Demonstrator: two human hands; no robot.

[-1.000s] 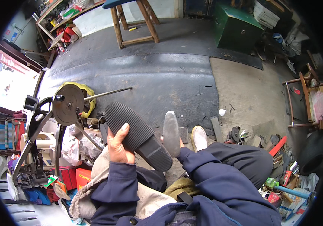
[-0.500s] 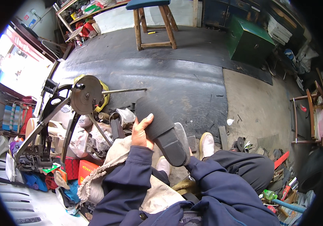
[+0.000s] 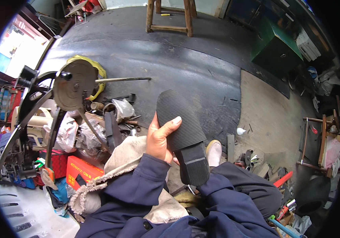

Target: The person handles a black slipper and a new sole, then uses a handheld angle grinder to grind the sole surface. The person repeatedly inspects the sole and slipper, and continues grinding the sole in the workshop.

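My left hand (image 3: 159, 141) grips a black sole (image 3: 178, 119) upright, ribbed side facing me, thumb across its upper part and a plain raised heel block at the bottom. My right hand (image 3: 176, 160) is mostly hidden behind the sole; only fingertips show at its lower left, and what they hold is hidden. A beige cloth (image 3: 126, 154) with a frayed edge lies over my lap. To my left stands a cast-metal machine (image 3: 35, 119) with a large round disc (image 3: 73, 87). A small metal piece (image 3: 190, 189) shows below the sole.
A wooden stool (image 3: 170, 27) and green box (image 3: 275, 45) stand beyond the dark floor mat (image 3: 193, 71). Scraps, bags and a red box (image 3: 83, 171) crowd the left; red-handled tools (image 3: 284, 178) and debris lie right, near a wooden frame (image 3: 322, 142).
My left hand has turned the sole more upright and brought it rightward, over the pale shoe-shaped piece my right hand held, which is now hidden. The view has shifted, raising the background in the picture.
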